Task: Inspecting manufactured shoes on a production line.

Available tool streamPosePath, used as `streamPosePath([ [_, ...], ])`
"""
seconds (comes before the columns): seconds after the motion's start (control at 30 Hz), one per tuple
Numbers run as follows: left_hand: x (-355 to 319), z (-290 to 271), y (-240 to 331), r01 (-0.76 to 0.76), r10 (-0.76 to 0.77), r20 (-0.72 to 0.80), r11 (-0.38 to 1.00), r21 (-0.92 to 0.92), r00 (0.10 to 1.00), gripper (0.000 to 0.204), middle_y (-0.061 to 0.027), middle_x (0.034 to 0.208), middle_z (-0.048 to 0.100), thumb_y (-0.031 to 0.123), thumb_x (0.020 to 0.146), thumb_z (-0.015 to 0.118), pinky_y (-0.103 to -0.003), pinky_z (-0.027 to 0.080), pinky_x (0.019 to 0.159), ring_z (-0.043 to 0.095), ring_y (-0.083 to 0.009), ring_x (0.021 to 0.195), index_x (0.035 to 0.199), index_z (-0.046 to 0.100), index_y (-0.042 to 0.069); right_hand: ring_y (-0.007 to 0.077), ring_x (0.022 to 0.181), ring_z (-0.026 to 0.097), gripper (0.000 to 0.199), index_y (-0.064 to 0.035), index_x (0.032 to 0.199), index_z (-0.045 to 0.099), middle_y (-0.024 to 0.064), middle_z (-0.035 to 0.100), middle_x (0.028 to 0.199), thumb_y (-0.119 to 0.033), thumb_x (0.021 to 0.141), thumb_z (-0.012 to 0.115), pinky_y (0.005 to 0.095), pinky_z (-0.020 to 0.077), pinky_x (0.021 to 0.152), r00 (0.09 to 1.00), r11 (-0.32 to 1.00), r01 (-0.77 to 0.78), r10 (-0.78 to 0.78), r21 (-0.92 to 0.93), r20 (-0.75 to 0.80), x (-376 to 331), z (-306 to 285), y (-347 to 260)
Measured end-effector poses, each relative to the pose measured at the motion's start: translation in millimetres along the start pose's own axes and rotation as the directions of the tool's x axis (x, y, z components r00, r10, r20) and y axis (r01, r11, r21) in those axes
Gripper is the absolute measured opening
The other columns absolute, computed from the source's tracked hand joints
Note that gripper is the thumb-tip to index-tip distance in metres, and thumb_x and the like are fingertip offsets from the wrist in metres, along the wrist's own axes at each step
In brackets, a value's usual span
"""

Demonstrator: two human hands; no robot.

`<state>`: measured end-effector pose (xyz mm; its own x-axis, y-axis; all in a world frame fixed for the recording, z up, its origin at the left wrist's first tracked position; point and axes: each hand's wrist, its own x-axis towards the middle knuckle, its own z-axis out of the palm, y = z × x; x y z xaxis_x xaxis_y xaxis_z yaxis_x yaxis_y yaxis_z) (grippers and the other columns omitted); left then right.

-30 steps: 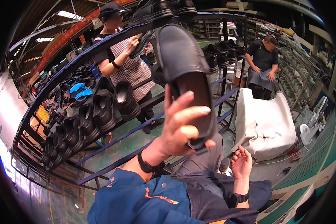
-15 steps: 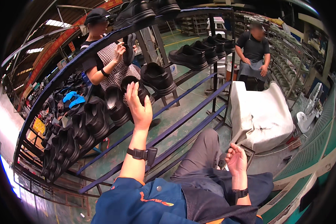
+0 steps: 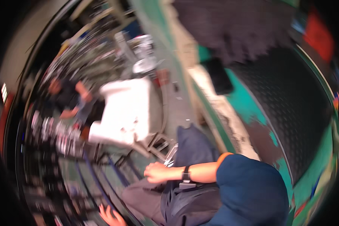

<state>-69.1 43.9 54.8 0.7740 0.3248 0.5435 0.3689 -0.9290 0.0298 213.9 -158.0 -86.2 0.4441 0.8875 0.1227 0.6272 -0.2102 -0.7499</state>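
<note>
Start at your lap, just below the white covered seat (image 3: 128, 109), where your grey trousers (image 3: 141, 196) and dark apron (image 3: 192, 203) fill the lower middle of the tilted, badly blurred view. Your right hand (image 3: 158, 174) rests on your thigh just under that seat, fingers curled in. The blur keeps you from telling whether the grip is closed on anything. A dark wristwatch (image 3: 185, 174) sits on that wrist, and the bare forearm runs back into a blue sleeve with an orange cuff (image 3: 224, 156). Your left hand (image 3: 111, 217) is farther below the seat at the picture's lower edge. Its fingers are spread, the grip is open and holds nothing, and it is close to the blue rails of the rack (image 3: 98, 180). That rack runs down and to the left of the white seat, and the dark shoes (image 3: 56, 132) on it are smeared into streaks just left of the seat's lower corner. Thin metal legs (image 3: 158, 143) show right under the seat. Another person (image 3: 66, 98) in dark clothes sits on the seat's left side, close by. To the right of the seat lie a grey strip of floor (image 3: 177, 101), then worn green paint (image 3: 245, 101), and a black studded mat (image 3: 297, 105) well apart from it.
</note>
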Motion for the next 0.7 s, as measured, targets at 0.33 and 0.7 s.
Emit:
streamPosePath([
  [0.33,24,129,60,0.140,-0.073,0.313,0.970,-0.198,0.947,0.041,-0.0247,0.129,0.059,0.024,0.095,0.061,-0.044,0.042,0.106,0.054,-0.0386,0.121,0.126,0.060,-0.004,0.0333,0.086,0.070,0.028,-0.0042,0.086,0.074,0.0160,0.072,0.089,-0.026,0.071,0.063,0.0457,0.0543,0.071,0.975,0.977,-0.103,0.137,-0.188,0.177,-13,25,55],
  [0.7,55,165,21,0.242,-0.073,0.533,0.936,-0.256,0.843,0.031,-0.0177,0.104,0.062,0.022,0.086,0.064,-0.039,0.049,0.088,0.062,-0.0324,0.097,0.105,0.070,-0.001,0.0353,0.081,0.068,0.030,-0.0093,0.098,0.073,0.0147,0.071,0.087,-0.027,0.078,0.061,0.0479,0.0530,0.072,0.864,0.865,0.500,-0.495,0.037,-0.094,91,-185,-66],
])
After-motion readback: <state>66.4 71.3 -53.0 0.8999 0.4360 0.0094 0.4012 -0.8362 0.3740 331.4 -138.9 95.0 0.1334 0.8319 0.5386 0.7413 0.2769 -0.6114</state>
